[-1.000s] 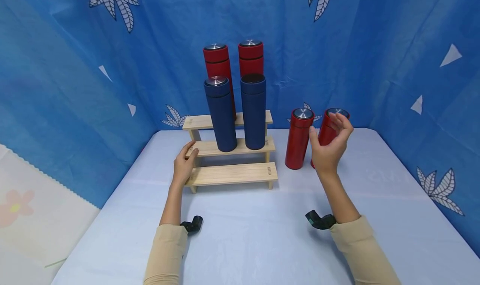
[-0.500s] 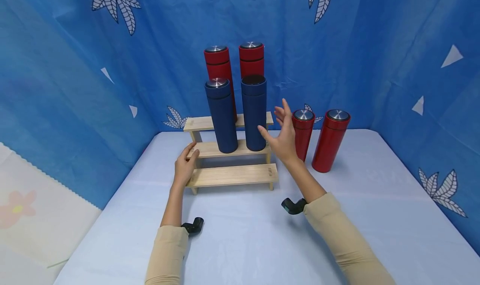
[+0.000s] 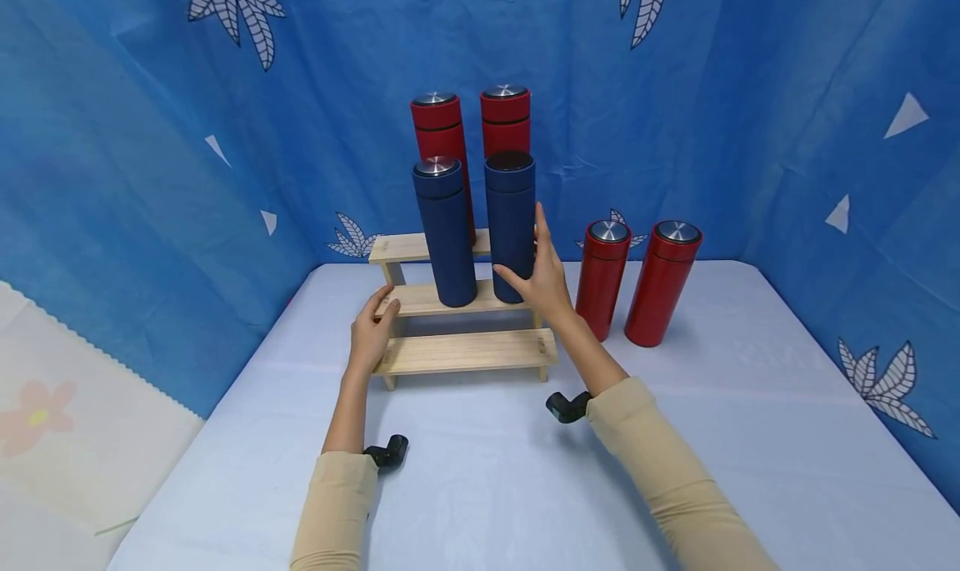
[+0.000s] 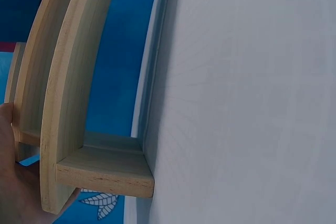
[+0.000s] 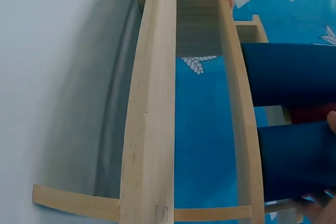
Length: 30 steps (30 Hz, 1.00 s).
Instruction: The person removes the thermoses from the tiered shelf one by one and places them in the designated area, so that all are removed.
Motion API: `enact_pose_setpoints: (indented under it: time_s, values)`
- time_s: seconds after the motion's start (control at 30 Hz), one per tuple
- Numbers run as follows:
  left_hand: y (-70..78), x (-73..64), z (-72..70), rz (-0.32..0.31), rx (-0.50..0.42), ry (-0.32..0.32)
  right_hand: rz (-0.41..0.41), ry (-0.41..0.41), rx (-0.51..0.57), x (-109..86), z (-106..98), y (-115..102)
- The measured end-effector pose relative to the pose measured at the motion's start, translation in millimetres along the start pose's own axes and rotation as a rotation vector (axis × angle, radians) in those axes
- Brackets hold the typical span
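A three-step wooden rack (image 3: 457, 350) stands on the table. My left hand (image 3: 369, 336) holds its left end, thumb and fingers about the middle step; in the left wrist view this hand (image 4: 18, 182) is partly hidden behind the wood. Two blue thermos bottles stand upright on the middle step, the left one (image 3: 444, 237) with a silver lid, the right one (image 3: 512, 221) with a black lid. My right hand (image 3: 546, 283) grips the right blue bottle low down, thumb across its front, fingers along its right side. Two red thermos bottles, left (image 3: 441, 129) and right (image 3: 506, 129), stand behind on the top step, partly hidden.
Two more red thermos bottles, one nearer (image 3: 602, 283) and one farther right (image 3: 662, 288), stand on the white-covered table (image 3: 480, 471) right of the rack. A blue curtain (image 3: 337, 96) with leaf prints hangs behind and at the sides.
My right hand has moved left from beside the red bottles on the table to the right blue bottle and taken hold of it. The left hand has stayed on the rack.
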<state>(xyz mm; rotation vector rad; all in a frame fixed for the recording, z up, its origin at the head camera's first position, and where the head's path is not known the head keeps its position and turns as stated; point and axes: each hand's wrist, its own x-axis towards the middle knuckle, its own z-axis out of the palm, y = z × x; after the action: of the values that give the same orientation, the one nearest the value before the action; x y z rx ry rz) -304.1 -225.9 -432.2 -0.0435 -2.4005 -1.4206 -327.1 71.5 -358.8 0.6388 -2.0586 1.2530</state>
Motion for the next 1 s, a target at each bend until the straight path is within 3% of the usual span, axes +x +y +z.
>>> enact_pose_setpoints:
  time_s: [0.27,0.53,0.83,1.0]
  values:
    - [-0.9,-0.4,-0.3,0.003,-0.007,0.004,0.011,0.023,-0.036,-4.9,0.8,-2.2]
    - [0.2,-0.2,-0.8,0.016,-0.012,0.008,-0.015,0.048,-0.021,-24.1,-11.6,-12.4]
    - [-0.4,-0.5,0.2,0.024,-0.020,0.010,-0.085,0.064,0.017,-54.0,-42.8,-20.7]
    - [-1.0,-0.4,0.5,0.021,-0.014,0.016,-0.044,0.067,-0.009,-71.1,-69.7,-20.0]
